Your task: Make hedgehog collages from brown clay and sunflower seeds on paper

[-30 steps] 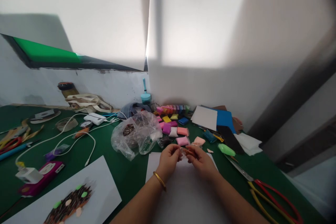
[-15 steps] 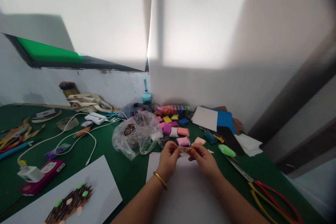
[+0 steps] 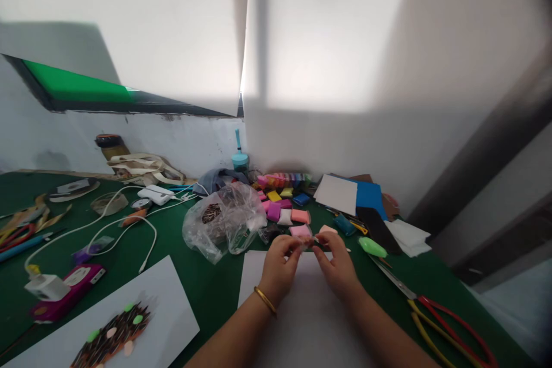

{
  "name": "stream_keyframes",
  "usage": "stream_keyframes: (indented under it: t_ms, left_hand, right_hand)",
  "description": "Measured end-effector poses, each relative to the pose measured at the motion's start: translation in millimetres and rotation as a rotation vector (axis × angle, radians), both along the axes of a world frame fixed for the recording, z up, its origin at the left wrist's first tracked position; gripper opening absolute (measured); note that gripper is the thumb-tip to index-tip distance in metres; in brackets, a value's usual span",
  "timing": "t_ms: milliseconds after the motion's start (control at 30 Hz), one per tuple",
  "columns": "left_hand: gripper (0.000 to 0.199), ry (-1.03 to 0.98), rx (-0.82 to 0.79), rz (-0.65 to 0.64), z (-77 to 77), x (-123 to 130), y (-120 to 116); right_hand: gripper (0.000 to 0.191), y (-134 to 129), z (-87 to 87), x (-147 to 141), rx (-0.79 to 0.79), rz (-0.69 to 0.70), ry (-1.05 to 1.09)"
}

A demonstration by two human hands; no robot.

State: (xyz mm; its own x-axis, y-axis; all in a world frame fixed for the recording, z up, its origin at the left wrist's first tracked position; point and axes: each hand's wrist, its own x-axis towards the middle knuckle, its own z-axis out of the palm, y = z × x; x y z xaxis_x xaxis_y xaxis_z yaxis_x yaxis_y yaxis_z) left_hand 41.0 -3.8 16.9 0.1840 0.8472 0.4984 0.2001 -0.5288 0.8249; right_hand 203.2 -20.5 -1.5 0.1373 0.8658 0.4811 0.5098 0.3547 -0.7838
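Between the left hand (image 3: 280,267) and right hand (image 3: 339,264), a small translucent wrapper (image 3: 307,243) lies at the fingertips — long axis apparently crosswise, neither hand clearly nearer. Left: thumb and fingers pinched on it. Right: narrow, at its other end; firmness of grip cannot be told. Beneath — white paper (image 3: 313,299); just beyond, a pink packet (image 3: 299,230); rightward, scissors (image 3: 411,295).

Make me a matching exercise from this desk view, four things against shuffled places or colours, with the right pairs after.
1. Small translucent plastic piece
2. Shiny gold bangle
3. Long metal scissors
4. Neon-green oval packet

A. Partly red, partly yellow
B. Near the scissors
C. Between left hand and right hand
D. Around the left wrist

Pairs: 1-C; 2-D; 3-A; 4-B
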Motion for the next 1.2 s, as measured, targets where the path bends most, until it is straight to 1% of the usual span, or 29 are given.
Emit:
stream_keyframes:
  t_ms: [67, 200, 333, 433, 500, 533, 600, 667, 733, 767, 800, 833, 867, 900, 967, 1067, 1200]
  left_hand:
    - [0.014, 0.08, 0.049, 0.004, 3.2, 1.5, -5.9]
    - [0.021, 0.214, 0.132, -0.024, 8.4, 4.9, -14.6]
    - [0.019, 0.233, 0.116, 0.003, 8.6, 5.8, -14.7]
    - [0.017, 0.209, 0.058, 0.075, 6.6, 5.8, -12.7]
    - [0.024, 0.199, 0.019, 0.131, 5.9, 5.8, -11.3]
    - [0.028, 0.2, 0.009, 0.136, 5.8, 5.8, -10.6]
    - [0.03, 0.195, -0.002, 0.094, 5.9, 5.5, -8.6]
    - [0.024, 0.125, -0.054, 0.04, 5.4, 5.1, -5.8]
    - [0.022, -0.035, -0.199, -0.003, 3.5, 4.7, -2.3]
    - [0.024, -0.131, -0.298, -0.033, 2.1, 4.7, -0.4]
    - [0.027, -0.223, -0.399, -0.072, 0.5, 4.7, 1.3]
    - [0.031, -0.303, -0.49, -0.11, -1.1, 4.8, 2.8]
    - [0.034, -0.36, -0.558, -0.139, -2.5, 5.0, 4.2]
    - [0.035, -0.388, -0.596, -0.154, -3.9, 5.1, 5.4]
    - [0.035, -0.376, -0.597, -0.139, -6.1, 5.2, 7.4]
    - [0.031, -0.31, -0.551, -0.091, -10.0, 4.5, 10.6]
    - [0.029, -0.198, -0.49, -0.148, -18.3, 1.0, 16.3]
  right_hand:
    - [0.024, -4.9, 4.9, -3.6, 0.034, -0.036, -0.091]
    - [0.024, -12.3, 14.6, -11.7, -0.036, 0.009, -0.196]
    - [0.026, -14.5, 21.1, -13.2, -0.03, 0.003, -0.275]
    - [0.026, -15.8, 22.7, -12.6, -0.004, -0.011, -0.313]
    - [0.025, -17.0, 22.9, -13.4, 0.023, -0.008, -0.317]
    - [0.025, -17.5, 23.0, -14.0, 0.037, -0.001, -0.315]
    - [0.025, -18.0, 22.9, -14.5, 0.05, 0.024, -0.296]
    - [0.02, -17.0, 22.1, -12.8, 0.062, 0.043, -0.245]
    - [0.013, -14.4, 19.8, -8.6, 0.074, 0.04, -0.181]
    - [0.022, -12.7, 18.2, -6.1, 0.067, 0.045, -0.154]
    - [0.033, -10.9, 16.5, -3.7, 0.041, 0.069, -0.132]
    - [0.04, -9.3, 14.8, -1.8, -0.005, 0.111, -0.111]
    - [0.041, -8.0, 13.5, -0.5, -0.063, 0.159, -0.088]
    - [0.039, -7.0, 12.7, 0.1, -0.118, 0.199, -0.061]
    - [0.033, -6.1, 12.4, -0.9, -0.184, 0.223, -0.003]
    - [0.033, -5.7, 12.4, -3.7, -0.198, 0.179, 0.043]
    - [0.035, -2.1, 5.3, -0.7, -0.205, 0.146, 0.022]
